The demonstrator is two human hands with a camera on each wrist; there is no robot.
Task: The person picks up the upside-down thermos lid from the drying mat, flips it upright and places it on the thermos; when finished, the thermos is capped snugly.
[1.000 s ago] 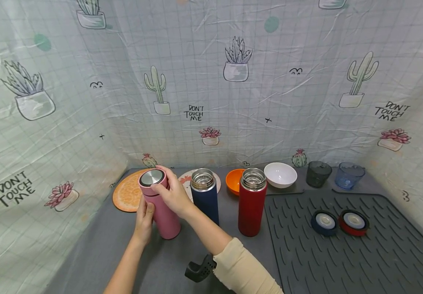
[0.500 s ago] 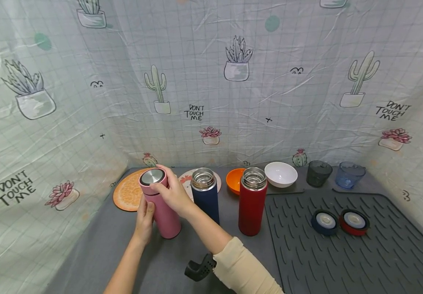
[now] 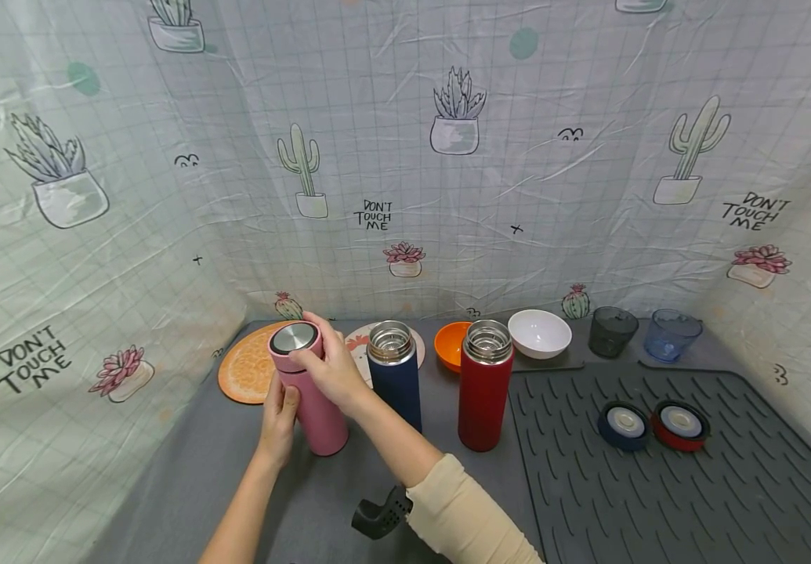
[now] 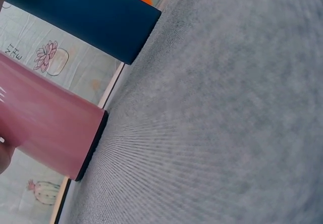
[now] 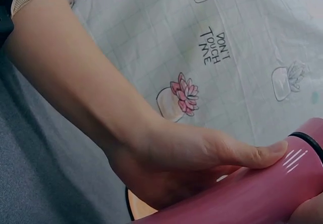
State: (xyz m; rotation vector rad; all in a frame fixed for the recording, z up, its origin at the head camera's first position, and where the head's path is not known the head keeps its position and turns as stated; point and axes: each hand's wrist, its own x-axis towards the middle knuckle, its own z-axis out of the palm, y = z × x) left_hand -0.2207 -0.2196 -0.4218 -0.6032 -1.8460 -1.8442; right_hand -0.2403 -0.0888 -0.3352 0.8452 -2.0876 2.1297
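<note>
A pink thermos (image 3: 320, 423) stands upright on the grey cloth, its silver-topped lid (image 3: 295, 338) on. My left hand (image 3: 280, 427) grips its body from the left, below the lid; only a bit of that hand shows at the edge of the left wrist view. From the right, my right hand (image 3: 334, 368) holds the lid, thumb in front and fingers behind. In the right wrist view its thumb lies along the pink surface beside a black ring. A lidless navy thermos (image 3: 396, 392) stands close by, and a lidless red thermos (image 3: 484, 399) farther right.
A navy lid (image 3: 624, 425) and a red lid (image 3: 680, 425) lie on the dark ridged mat (image 3: 588, 509). Along the back are an orange-slice mat (image 3: 244, 372), an orange bowl (image 3: 449, 347), a white bowl (image 3: 539, 334), a grey cup (image 3: 613, 332) and a blue cup (image 3: 671, 335).
Both hands stay on the pink thermos and its lid with hardly any motion. The head view has shifted very slightly.
</note>
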